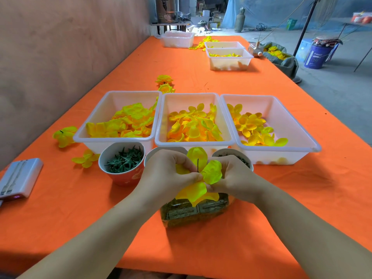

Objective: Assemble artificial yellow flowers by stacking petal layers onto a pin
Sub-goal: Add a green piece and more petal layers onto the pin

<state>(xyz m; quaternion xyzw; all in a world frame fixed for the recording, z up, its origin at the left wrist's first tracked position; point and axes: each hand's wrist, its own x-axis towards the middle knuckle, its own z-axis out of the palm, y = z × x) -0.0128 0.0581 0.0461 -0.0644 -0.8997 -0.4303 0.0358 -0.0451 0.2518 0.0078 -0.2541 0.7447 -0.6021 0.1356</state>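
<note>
Both of my hands meet above the near middle of the orange tablecloth [201, 248], with a yellow petal layer [212, 172] caught between them. My left hand [167, 170] pinches the layer at its centre with curled fingertips, and my right hand [235, 178] pinches it from the other side, fingers folded behind one lobe. The thin dark pin [198, 165] stands upright out of the layer's centre, just above where my fingertips come together. One lobe rises behind it, one spreads over my right fingers, and others hang down toward me. I cannot tell what holds the pin's lower end, which is hidden under petals and fingers. Directly beneath the layer sits a clear box [193, 213] of small dark parts. Just beyond my left knuckles stands a cup [122, 178] filled with green calyx pieces [123, 161]. Behind it three white tubs of loose yellow petals sit side by side: the left tub [112, 97], middle tub [189, 98] and right tub [281, 109].
</note>
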